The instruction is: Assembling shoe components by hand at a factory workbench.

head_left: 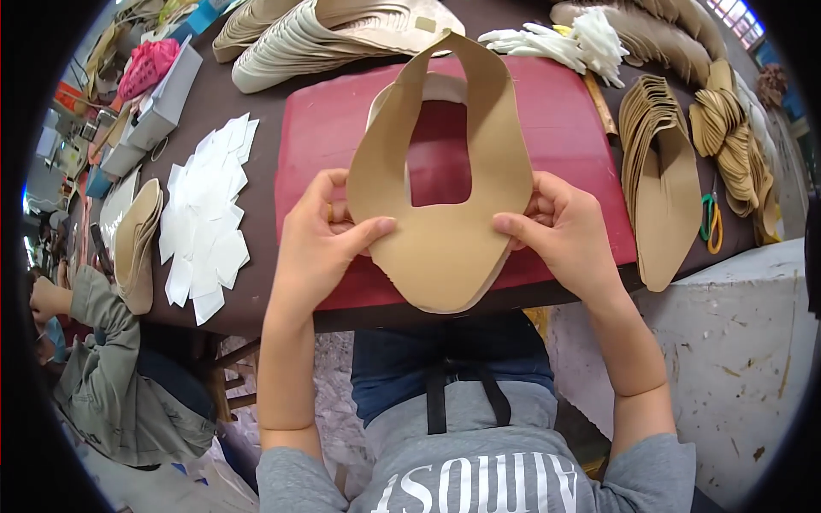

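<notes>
Between my two hands I hold up a tan shoe upper (pixel 440 244), a flat piece with a rounded toe and two long sides that meet at the top around an opening. A paler layer shows along its edges. My left hand (pixel 321 235) pinches its left edge, thumb in front and fingers behind. On the opposite edge my right hand (pixel 564 231) grips it the same way. Below and behind the piece lies a dark red work mat (pixel 573 128), part of which shows through the opening.
White paper-like pieces (pixel 209 214) overlap at the left. Stacked tan uppers (pixel 663 171) lie at the right, beside green-and-orange-handled scissors (pixel 711 222). More stacked pieces (pixel 321 34) and crumpled white strips (pixel 556 43) line the back. A co-worker's sleeve (pixel 111 342) is at far left.
</notes>
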{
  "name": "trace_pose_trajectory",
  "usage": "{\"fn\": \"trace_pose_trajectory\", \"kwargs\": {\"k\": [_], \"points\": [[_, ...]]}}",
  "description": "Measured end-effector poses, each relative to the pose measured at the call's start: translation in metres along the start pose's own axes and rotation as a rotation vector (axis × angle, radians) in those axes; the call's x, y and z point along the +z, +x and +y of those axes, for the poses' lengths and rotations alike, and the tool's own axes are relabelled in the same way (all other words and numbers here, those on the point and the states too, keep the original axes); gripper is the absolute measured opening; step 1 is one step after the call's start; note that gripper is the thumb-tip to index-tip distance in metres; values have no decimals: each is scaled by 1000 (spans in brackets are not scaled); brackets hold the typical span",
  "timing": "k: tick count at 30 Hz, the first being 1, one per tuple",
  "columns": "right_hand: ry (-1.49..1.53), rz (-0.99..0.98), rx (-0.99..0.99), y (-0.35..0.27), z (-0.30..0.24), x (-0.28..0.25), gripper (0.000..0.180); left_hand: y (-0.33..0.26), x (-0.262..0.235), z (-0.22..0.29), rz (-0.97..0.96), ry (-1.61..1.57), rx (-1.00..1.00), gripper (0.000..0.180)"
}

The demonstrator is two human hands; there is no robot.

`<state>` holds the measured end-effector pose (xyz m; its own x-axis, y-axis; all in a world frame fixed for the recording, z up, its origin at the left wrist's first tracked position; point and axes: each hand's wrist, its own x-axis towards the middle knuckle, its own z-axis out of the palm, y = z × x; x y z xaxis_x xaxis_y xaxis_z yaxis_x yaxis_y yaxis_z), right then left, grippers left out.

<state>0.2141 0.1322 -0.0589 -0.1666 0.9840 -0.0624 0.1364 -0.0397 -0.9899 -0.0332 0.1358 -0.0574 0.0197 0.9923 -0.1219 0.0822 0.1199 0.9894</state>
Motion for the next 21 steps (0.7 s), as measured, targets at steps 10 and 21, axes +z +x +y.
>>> {"fn": "trace_pose_trajectory", "kwargs": {"k": [10,21], "points": [[-140,18,91,22,12,18,27,16,-15,-22,-20,189,-1,44],[-378,60,25,18,6,25,24,2,1,-15,164,787,220,38]]}}
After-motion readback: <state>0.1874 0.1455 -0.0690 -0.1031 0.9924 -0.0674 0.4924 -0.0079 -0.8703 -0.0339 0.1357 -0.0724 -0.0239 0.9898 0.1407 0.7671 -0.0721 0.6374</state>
